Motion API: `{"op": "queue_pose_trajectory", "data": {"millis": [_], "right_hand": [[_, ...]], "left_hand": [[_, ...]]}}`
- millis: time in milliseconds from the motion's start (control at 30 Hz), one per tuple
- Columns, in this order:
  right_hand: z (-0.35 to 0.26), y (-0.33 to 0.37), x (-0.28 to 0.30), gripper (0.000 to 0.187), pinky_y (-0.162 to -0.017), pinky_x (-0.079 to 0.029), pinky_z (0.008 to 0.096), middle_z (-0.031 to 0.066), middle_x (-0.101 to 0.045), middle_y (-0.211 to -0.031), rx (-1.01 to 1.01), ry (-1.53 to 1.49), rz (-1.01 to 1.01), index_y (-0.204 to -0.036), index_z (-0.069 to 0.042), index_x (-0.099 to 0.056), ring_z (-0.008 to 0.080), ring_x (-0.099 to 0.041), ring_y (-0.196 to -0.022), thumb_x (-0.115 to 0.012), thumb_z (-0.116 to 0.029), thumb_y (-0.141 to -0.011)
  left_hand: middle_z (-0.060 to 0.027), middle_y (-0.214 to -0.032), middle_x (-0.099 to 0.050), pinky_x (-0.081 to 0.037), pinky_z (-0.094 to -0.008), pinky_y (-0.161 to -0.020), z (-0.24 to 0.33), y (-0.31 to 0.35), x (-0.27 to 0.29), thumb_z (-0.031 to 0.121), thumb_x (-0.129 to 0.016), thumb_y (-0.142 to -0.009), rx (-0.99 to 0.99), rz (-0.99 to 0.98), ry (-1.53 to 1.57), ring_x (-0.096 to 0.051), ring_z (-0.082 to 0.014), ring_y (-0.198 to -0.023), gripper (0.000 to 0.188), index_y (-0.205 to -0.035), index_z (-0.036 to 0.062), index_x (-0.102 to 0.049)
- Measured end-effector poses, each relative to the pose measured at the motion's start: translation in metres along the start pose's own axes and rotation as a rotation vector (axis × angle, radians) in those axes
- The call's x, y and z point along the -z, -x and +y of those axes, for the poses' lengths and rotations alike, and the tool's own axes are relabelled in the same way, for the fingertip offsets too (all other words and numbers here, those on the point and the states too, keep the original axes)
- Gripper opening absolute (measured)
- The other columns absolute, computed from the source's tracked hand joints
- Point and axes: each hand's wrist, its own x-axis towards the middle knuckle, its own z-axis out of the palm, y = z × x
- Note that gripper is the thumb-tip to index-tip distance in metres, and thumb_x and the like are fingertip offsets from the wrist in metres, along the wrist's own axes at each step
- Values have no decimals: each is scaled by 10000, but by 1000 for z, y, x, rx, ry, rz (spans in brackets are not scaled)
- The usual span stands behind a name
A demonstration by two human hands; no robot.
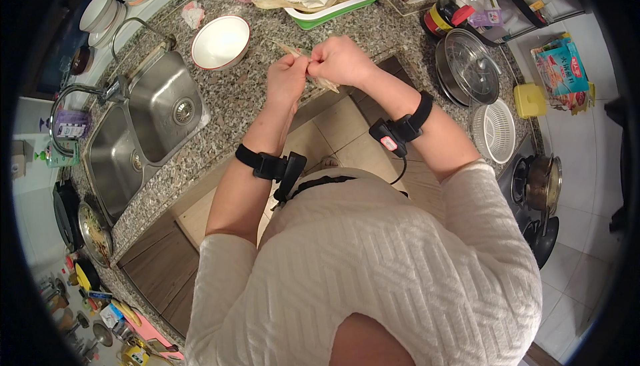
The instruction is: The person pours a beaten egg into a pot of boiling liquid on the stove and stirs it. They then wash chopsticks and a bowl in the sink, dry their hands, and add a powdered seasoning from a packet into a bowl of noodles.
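Observation:
My left hand (287,76) and my right hand (343,61) meet close together at the counter's front edge. Both are closed, pinching a thin, pale, stringy-looking strip (287,48) between the fingertips. Its ends stick out beyond my left fingers and below my right hand; the middle is hidden, and its exact kind cannot be made out. Left of my hands, a white bowl (221,41) with a red rim stands on the speckled granite counter (257,49).
At the left is a steel double sink (157,116) with a tap. Behind my hands stands a green-and-white tray (333,14) with cloths and a lidded pan. To the right are a pot with a glass lid (469,66), a white colander (495,131) and bottles (443,18).

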Motion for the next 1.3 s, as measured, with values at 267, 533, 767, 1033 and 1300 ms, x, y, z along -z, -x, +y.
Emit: {"op": "queue_pose_trajectory", "data": {"millis": [267, 533, 767, 1033, 1300], "right_hand": [[13, 3, -7, 171, -625, -537, 347, 132, -701, -715, -124, -394, -77, -822, -81, -765, 240, -669, -629, -718, -230, -753], [-1, 12, -13, 168, -687, -570, 444, 145, -693, -732, 185, 137, 58, -743, -86, -731, 347, -685, -716, -637, -218, -784], [-9, 4, -8, 227, -728, -575, 461, 220, -678, -745, 82, 278, -41, -735, -30, -728, 375, -689, -747, -667, -248, -736], [-1, -2, -8, 179, -694, -564, 411, 174, -678, -698, -19, -6, -55, -702, -73, -740, 338, -676, -683, -707, -247, -675], [17, -9, -25, 126, -594, -524, 274, 48, -699, -645, -228, -582, -172, -754, -100, -783, 122, -638, -584, -692, -184, -730]], "left_hand": [[-40, -786, -651, -440, -248, -714, 3, -1, 14, 156, -553, -900, 52, -115, -176, -559, -102, -727, 197, -907, 2, -675], [-57, -825, -687, -516, -230, -643, 26, 4, 21, 223, -545, -921, 200, -213, -400, -675, -138, -727, 232, -887, 22, -655], [-40, -779, -669, -478, -232, -578, 23, 10, 8, 208, -572, -919, 247, -101, -225, -642, -103, -670, 209, -830, 38, -655], [-34, -704, -631, -414, -256, -572, -4, 0, 9, 150, -583, -897, 126, -71, -40, -534, -98, -621, 203, -765, 11, -646], [-44, -690, -627, -409, -254, -562, -11, -3, 17, 131, -562, -900, 110, -53, -53, -535, -105, -609, 209, -750, 5, -634]]}}
